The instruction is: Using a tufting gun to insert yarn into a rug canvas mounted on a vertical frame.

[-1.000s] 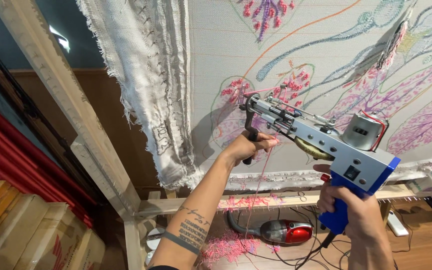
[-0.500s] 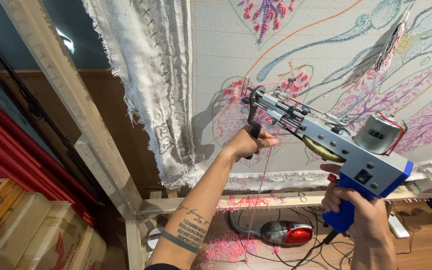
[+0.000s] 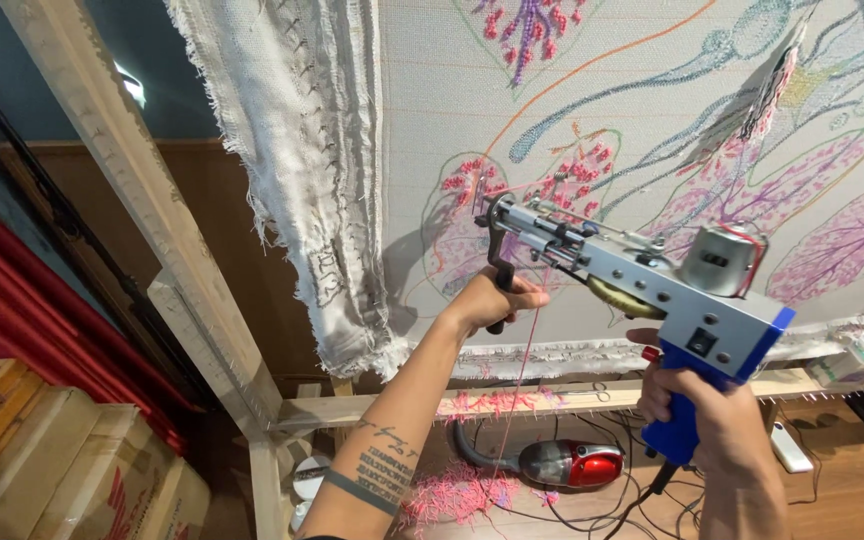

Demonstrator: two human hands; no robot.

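While both hands are up on the tufting gun (image 3: pixel 642 280), its needle end sits right against the cloth (image 3: pixel 652 130), over a pink flower patch near the cloth's lower left part. Left hand (image 3: pixel 492 300) is clenched around the black front handle, arm reaching up from below. Right hand (image 3: pixel 717 420) is wrapped tight round the blue rear grip, thumb side up near a red button. Gun body is grey metal with a round silver motor on top and a blue back block; it slopes down from the cloth toward the right hand.

Pink yarn (image 3: pixel 524 370) runs down from the front of the gun, past the left wrist, toward the floor. I think it feeds into the needle, but it's too thin to tell for sure.

Cloth is stretched on a wooden frame (image 3: pixel 152 220), with frayed white edging hanging along the cloth's left edge and bottom edge. The drawing on it has purple and pink leaves plus blue-grey stems.

Under the frame's bottom rail there's a red hand vacuum (image 3: pixel 572 465) on the floor with pink yarn scraps (image 3: pixel 452 495) just beside it. Cardboard boxes (image 3: pixel 62 470) sit at the bottom left, next to a red curtain (image 3: pixel 22 300).
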